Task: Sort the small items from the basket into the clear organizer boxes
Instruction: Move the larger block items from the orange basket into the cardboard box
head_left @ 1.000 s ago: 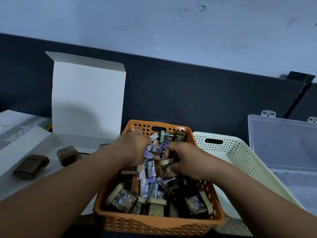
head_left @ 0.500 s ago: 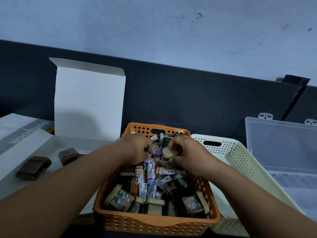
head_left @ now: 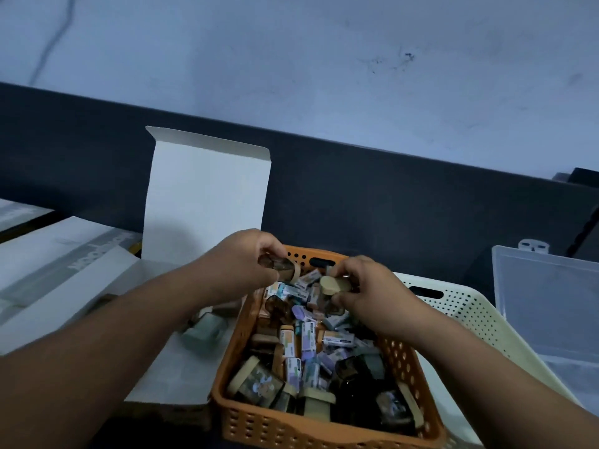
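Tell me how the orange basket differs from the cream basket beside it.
The orange basket is packed with small boxes and jars; the cream basket shows nothing inside where visible. The left hand and right hand, each gripping a jar, are at the orange basket; the cream basket sits to its right, partly hidden by the right arm. Both are perforated plastic with a slot handle.

A dark tabletop (head_left: 168, 432) is carrying an orange perforated plastic basket (head_left: 291, 429), sitting under my left hand (head_left: 246, 264) and right hand (head_left: 369, 293). A cream perforated plastic basket (head_left: 470, 312) is sitting just right of my right hand, with a clear plastic organizer box (head_left: 551, 303) farther right. An open white cardboard box (head_left: 207, 189) is lying left of my left hand.
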`<state>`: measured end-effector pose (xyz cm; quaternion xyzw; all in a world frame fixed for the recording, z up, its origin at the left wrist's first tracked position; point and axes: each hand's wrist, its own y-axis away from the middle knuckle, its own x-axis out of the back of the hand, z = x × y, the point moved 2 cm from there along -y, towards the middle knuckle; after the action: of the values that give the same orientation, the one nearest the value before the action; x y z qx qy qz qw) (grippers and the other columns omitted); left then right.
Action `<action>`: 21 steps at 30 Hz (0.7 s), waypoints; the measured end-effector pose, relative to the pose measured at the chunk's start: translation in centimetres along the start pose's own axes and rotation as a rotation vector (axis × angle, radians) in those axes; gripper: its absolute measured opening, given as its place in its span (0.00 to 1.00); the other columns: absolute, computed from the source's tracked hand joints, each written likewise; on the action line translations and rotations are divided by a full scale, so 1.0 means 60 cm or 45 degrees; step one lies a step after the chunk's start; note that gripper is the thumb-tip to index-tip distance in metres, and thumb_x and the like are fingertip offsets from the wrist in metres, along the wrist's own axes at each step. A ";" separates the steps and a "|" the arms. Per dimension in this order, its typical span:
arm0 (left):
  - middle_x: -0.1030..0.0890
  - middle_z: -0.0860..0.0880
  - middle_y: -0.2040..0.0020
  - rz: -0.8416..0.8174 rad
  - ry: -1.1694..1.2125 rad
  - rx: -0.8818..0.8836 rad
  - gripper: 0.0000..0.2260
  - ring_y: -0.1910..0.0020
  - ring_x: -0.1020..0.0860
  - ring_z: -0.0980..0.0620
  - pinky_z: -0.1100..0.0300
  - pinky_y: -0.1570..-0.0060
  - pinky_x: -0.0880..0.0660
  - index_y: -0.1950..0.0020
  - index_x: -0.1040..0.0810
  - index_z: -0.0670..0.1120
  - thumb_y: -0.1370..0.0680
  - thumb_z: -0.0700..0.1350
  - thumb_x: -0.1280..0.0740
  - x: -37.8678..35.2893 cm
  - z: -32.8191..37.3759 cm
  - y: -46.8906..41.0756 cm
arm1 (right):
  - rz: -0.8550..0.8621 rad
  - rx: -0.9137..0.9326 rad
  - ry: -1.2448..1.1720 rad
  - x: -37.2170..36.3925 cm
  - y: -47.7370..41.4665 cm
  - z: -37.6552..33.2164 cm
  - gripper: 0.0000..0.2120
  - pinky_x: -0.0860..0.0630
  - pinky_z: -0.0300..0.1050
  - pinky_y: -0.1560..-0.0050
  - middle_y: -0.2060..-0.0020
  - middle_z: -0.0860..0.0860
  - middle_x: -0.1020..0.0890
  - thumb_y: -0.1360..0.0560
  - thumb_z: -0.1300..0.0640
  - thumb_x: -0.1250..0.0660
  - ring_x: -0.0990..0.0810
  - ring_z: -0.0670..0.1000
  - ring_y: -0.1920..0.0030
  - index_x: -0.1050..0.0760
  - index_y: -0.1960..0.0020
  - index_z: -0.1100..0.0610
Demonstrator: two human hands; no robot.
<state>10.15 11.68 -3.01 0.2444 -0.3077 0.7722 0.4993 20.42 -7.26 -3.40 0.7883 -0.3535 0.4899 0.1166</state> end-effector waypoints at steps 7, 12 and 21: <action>0.20 0.54 0.52 0.167 -0.184 0.134 0.09 0.52 0.22 0.56 0.55 0.48 0.23 0.50 0.19 0.52 0.28 0.42 0.29 0.105 -0.059 0.070 | -0.002 0.280 -0.087 -0.055 -0.050 -0.128 0.14 0.28 0.38 0.48 0.47 0.45 0.25 0.25 0.58 0.30 0.25 0.45 0.49 0.25 0.40 0.50; 0.21 0.53 0.50 0.236 -0.322 0.277 0.11 0.52 0.23 0.55 0.57 0.48 0.24 0.45 0.19 0.50 0.27 0.43 0.30 0.150 -0.108 0.114 | -0.107 0.409 -0.035 -0.118 -0.079 -0.200 0.14 0.27 0.41 0.48 0.49 0.44 0.26 0.26 0.57 0.29 0.25 0.46 0.49 0.25 0.41 0.50; 0.26 0.53 0.36 0.164 -0.407 0.440 0.17 0.43 0.26 0.54 0.61 0.48 0.30 0.37 0.25 0.55 0.26 0.50 0.29 0.149 -0.155 0.140 | -0.247 0.424 -0.012 -0.155 -0.089 -0.220 0.20 0.25 0.46 0.40 0.41 0.47 0.26 0.25 0.54 0.30 0.26 0.45 0.42 0.28 0.34 0.50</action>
<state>-1.66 21.28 -5.24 0.4253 -0.2611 0.7950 0.3448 12.42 7.72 -3.99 0.8293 -0.1905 0.5245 0.0294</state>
